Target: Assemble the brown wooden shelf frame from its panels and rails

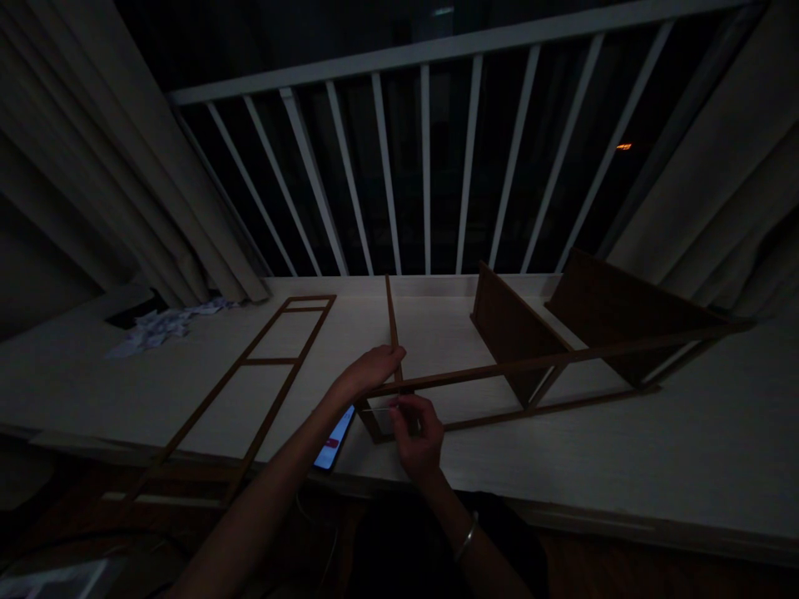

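A brown wooden shelf frame [474, 376] lies on its side on the pale ledge, with two shelf panels [518, 337] standing up from it. My left hand [373, 368] is closed around a thin wooden crossbar [391, 312] where it meets the near left end of the frame. Just below, my right hand [419, 437] pinches a thin, light rod [378, 408], perhaps a hex key, which points left inside the frame's end. Dim light hides the rod's tip and exact shape. A lit phone [334, 439] lies beside my left forearm.
A second wooden ladder-like frame [270, 361] lies to the left, its near end over the ledge's front edge. Crumpled white scraps [156, 329] lie at the far left. White railings [426, 166] and curtains [118, 158] stand behind the ledge [705, 449].
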Demonstrator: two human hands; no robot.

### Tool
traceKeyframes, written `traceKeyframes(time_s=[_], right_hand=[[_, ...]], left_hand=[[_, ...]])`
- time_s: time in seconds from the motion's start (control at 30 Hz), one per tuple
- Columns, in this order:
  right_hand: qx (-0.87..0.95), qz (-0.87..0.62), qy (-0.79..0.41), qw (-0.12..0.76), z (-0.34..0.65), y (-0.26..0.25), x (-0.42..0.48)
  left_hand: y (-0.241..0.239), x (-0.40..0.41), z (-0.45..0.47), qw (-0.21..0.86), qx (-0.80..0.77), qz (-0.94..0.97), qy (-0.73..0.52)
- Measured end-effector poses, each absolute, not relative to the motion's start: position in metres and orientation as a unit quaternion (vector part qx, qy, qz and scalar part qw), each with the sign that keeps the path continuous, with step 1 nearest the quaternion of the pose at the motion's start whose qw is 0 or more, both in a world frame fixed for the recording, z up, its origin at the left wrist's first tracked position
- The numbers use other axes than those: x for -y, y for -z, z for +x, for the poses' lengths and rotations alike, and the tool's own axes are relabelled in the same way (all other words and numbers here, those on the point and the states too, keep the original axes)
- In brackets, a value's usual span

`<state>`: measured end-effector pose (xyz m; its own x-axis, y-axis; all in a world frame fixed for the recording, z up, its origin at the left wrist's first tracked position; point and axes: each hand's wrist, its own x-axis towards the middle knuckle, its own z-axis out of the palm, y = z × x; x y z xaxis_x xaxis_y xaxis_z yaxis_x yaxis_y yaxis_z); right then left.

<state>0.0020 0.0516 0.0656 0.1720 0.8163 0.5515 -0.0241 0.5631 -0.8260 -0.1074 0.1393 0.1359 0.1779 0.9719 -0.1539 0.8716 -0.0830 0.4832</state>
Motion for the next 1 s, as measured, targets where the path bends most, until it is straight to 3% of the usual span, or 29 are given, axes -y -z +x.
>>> traceKeyframes(time_s=[0.27,0.53,0.83,1.0], right_hand=[[0.561,-0.348,-0.32,0.679,0.0,-0.055,-0.048],[0.643,-0.313,-0.208,0.667,0.001,-0.045,-0.058],[0.607,-0.326,-0.256,0.678,0.002,-0.033,-0.061],[0.587,-0.364,-0.212,0.691,0.01,-0.043,-0.063]], left_hand=[[-0.135,-0.141,-0.107,0.25,-0.64,0.719,-0.102],[-0.138,-0.139,-0.106,0.248,-0.64,0.718,-0.111],[-0.138,-0.138,-0.107,0.248,-0.623,0.732,-0.116],[-0.136,-0.14,-0.108,0.242,-0.629,0.731,-0.108]])
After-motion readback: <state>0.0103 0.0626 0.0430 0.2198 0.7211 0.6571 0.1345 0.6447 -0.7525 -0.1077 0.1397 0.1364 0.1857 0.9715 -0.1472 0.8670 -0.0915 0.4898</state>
